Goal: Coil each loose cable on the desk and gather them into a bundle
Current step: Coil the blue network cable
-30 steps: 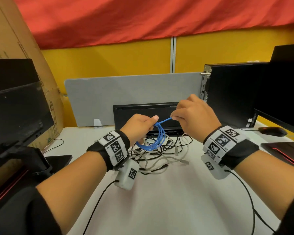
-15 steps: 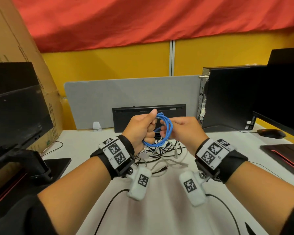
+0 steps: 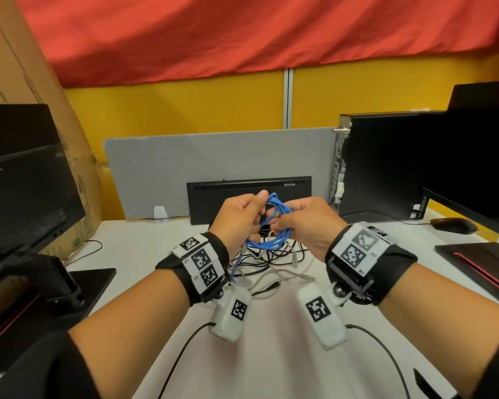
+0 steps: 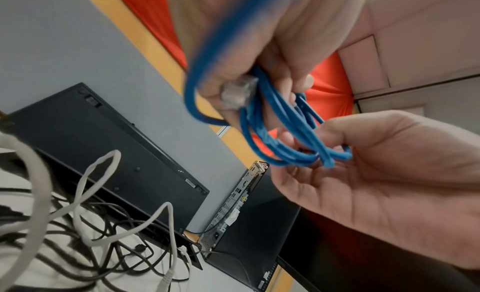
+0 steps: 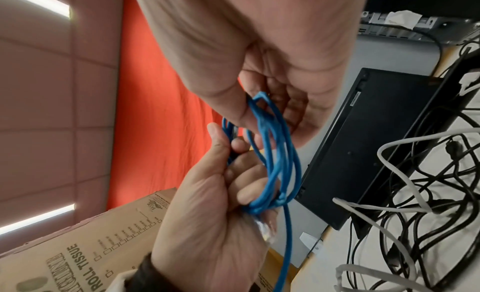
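Note:
A blue network cable (image 3: pixel 284 223) is wound into a small coil held above the desk between both hands. My left hand (image 3: pixel 255 214) grips the coil's left side, with the clear plug (image 4: pixel 239 93) pressed against its fingers. My right hand (image 3: pixel 277 224) pinches the coil's right side between thumb and fingers (image 5: pixel 275 163). A blue tail (image 5: pixel 287 245) hangs from the coil toward the desk. Under the hands lies a tangled pile of black and white loose cables (image 3: pixel 274 263) on the white desk (image 3: pixel 271 341).
A black keyboard (image 3: pixel 248 194) stands on edge against a grey divider (image 3: pixel 213 168). A black PC tower (image 3: pixel 380 165) is at the right, with a monitor (image 3: pixel 478 168) and a mouse (image 3: pixel 452 225). Another monitor (image 3: pixel 26 182) and a cardboard box (image 3: pixel 26 67) stand at the left.
My right hand brought the stretched blue strand back to the left hand, adding a loop. Both hands now hold the coil close together and a little higher above the pile.

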`<state>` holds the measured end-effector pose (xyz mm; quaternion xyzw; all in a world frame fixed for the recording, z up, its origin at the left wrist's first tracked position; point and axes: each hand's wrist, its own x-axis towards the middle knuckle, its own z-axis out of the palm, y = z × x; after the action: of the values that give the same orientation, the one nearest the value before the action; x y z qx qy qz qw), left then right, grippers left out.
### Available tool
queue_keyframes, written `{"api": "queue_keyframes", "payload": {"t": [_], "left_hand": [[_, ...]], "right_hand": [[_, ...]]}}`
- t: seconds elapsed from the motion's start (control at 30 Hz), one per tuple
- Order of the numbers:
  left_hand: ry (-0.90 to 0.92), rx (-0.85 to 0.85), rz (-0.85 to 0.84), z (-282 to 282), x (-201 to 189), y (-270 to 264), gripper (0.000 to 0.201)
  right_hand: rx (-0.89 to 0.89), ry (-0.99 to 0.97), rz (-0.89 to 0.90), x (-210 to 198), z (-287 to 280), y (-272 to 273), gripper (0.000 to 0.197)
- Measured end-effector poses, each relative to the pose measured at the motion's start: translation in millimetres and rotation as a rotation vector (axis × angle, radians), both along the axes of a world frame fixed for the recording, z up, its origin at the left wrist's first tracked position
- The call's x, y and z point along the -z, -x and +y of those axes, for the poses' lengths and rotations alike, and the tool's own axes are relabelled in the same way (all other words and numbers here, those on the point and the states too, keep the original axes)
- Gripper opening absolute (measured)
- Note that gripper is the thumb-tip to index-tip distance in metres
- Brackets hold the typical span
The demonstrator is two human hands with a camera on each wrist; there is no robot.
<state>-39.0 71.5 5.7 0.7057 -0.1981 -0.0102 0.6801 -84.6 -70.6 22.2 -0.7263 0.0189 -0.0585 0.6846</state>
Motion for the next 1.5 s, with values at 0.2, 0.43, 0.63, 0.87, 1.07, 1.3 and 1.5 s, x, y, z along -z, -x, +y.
{"api": "queue_keyframes", "payload": {"t": [0.2,0.43,0.63,0.87,1.07,1.3,1.5], "left_hand": [[0.015,0.075,0.024,3,2,-3,0.039],[0.011,0.122,0.002,5,2,-6,0.042],[0.000,0.046,-0.004,7,3,-8,0.041],[-0.037,-0.134,-0.156,2,-1,-10,0.041],[-0.139,-0.234,-0.256,1,3,-14,0.040],[-0.078,-0.260,-0.162,11,4,-24,0.039],[-0.118,-0.295,-0.169,17,1,-26,0.040]], "right_hand": [[-0.060,0.058,-0.048,1,0,3,0.016],[-0.154,0.125,-0.083,-1,-3,4,0.035],[-0.032,0.153,-0.071,-4,-6,5,0.041],[0.063,-0.073,-0.062,-3,-1,9,0.027],[-0.199,-0.305,0.043,-8,4,14,0.026],[-0.228,-0.288,-0.005,-11,4,18,0.023],[-0.116,-0.169,-0.013,-8,1,14,0.026]]}}
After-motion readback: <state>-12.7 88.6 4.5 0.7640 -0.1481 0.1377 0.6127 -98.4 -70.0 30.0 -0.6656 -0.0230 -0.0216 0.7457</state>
